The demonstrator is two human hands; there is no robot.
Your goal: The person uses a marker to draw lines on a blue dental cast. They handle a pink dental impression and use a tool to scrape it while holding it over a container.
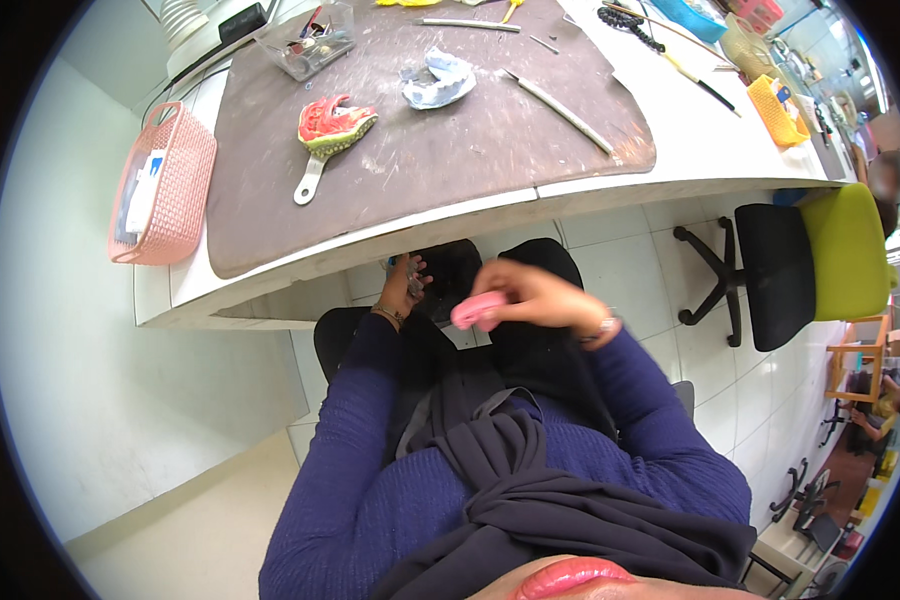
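Above my lap, in front of the desk's edge, my right hand (540, 298) grips a pink moulded piece (480, 310) between thumb and fingers. It is slightly blurred, and I cannot tell its exact kind. My left hand (402, 287) is lower, by the desk's underside, with its fingers curled around something small and greyish that I cannot make out. On the desk mat lies a dental impression tray (313, 178) with a metal handle and red and green impression material (335, 124). A curved pale blue-white moulded piece (440, 82) lies to its right.
A thin metal-handled knife (565, 115) lies on the brown mat (390, 180). A clear plastic box (308, 45) of small tools stands far left, a pink basket (177, 190) nearer. At right are a yellow basket (778, 112) and a green-backed chair (840, 255).
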